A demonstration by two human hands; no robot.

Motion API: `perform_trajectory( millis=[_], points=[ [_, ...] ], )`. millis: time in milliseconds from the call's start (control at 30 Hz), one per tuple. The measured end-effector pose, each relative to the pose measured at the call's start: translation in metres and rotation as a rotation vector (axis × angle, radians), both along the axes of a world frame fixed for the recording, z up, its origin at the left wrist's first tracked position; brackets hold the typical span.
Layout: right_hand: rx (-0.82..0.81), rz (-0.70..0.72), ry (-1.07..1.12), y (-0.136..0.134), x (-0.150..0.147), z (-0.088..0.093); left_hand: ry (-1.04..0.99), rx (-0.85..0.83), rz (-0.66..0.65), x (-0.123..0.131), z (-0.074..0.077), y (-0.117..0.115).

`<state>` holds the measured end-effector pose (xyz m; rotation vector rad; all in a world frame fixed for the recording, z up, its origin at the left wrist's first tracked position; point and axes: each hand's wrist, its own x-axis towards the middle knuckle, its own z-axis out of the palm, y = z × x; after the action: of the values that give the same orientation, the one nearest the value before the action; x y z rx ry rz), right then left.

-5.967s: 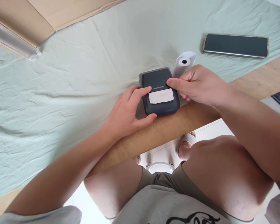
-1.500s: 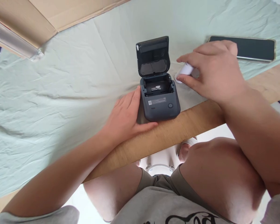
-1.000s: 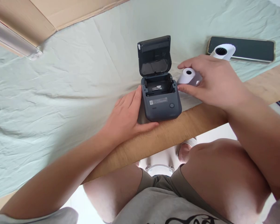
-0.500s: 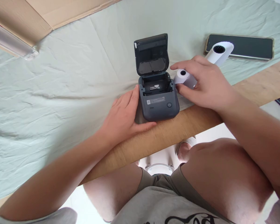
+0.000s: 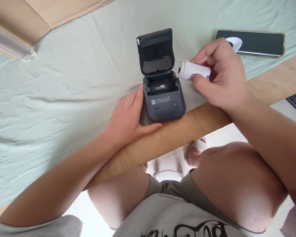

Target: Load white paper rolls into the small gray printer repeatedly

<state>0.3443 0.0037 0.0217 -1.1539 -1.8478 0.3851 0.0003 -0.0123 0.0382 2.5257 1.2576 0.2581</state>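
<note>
A dark label printer [image 5: 165, 105] stands near the table's front edge, its lid [image 5: 156, 51] raised and its paper bay bare inside. My left hand [image 5: 128, 118] rests against the printer's left side, fingers stretched out and thumb along its front. Just right of the bay, my right hand [image 5: 222, 74] pinches a small white paper roll [image 5: 193, 70] between thumb and fingers. The roll lies on its side, with its dark core end toward the printer. Behind my right hand, a second white roll [image 5: 236, 43] shows only in part.
A phone [image 5: 259, 42] lies face up at the back right. Pale green cloth [image 5: 88, 65] covers the table, with a wooden edge strip [image 5: 148, 149] in front. Cardboard [image 5: 64, 13] and a clear plastic piece [image 5: 17, 46] are at the far left.
My right hand has lifted the small roll and turned it from standing upright to lying sideways. My left hand stays at the printer; the whole view has shifted slightly.
</note>
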Motion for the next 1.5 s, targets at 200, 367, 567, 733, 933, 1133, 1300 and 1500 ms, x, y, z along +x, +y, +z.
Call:
perform_trajectory(
  millis=[200,367,567,733,933,1133,1300,1500],
  points=[
    [0.146,0.009,0.003,-0.017,-0.021,0.032,-0.023,-0.007,-0.018,-0.002,-0.002,0.000],
    [0.156,0.062,-0.038,-0.019,-0.051,0.056,-0.032,0.010,-0.021,-0.005,-0.002,-0.001],
    [0.042,0.053,-0.128,-0.003,-0.061,0.054,-0.038,-0.001,-0.016,-0.003,0.001,-0.005],
    [-0.009,0.135,-0.035,0.001,-0.067,0.048,-0.062,-0.015,-0.015,-0.001,0.000,-0.008],
    [0.007,0.142,-0.096,0.012,-0.058,0.045,-0.051,-0.008,-0.010,-0.002,-0.003,-0.007],
    [-0.048,0.151,0.037,0.007,-0.063,0.039,-0.074,-0.009,-0.020,0.000,-0.002,-0.005],
    [-0.041,0.118,0.102,0.008,-0.068,0.030,-0.053,-0.010,-0.002,0.000,-0.001,-0.005],
    [-0.092,0.083,0.091,0.017,-0.062,0.022,-0.003,0.007,-0.023,0.002,0.000,-0.005]
  ],
)
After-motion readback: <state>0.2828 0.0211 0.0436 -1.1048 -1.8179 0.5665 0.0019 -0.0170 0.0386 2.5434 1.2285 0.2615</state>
